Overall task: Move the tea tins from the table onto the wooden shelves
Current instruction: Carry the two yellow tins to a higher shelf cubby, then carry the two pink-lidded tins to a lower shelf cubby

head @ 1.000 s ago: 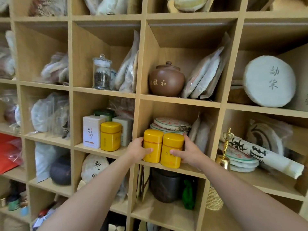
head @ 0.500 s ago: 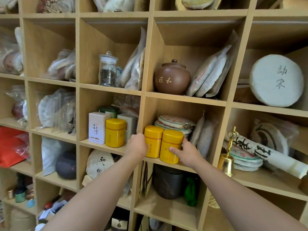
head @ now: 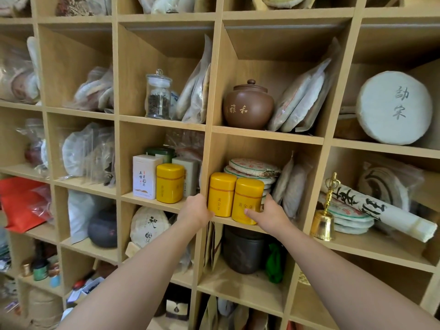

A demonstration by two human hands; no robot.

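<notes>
Now that both tins sit flat on the shelf board (head: 238,222), further in than a second ago when the right one hung partly over the front lip, placement of this pair looks basically done. Left yellow tin (head: 221,194) and right yellow tin (head: 248,200) stand upright, touching side by side, in the cubby just right of the centre upright, in front of the stacked tea cakes (head: 252,169).

Left hand (head: 195,211): curled against the left tin's lower left side, partly across the upright's edge. Contact yes, but it reads as a push or steady, not a full wrap. Can't tell how much grip is left.

Right hand (head: 270,214): fingers around the right tin's right side, thumb on its front face near the base. Holding loosely.

Change: over the last second the tins went from being carried in at the lip to resting on the board, hands lower and more to the sides.

Third yellow tin (head: 170,183) already parked one cubby left, beside the white box (head: 144,176).

Judgement: next is release and pull back. Risk is low; the right tin is close to the front edge, so a dragging thumb could tip it forward. The desk isn't in frame, so I can't say how many tins remain.
</notes>
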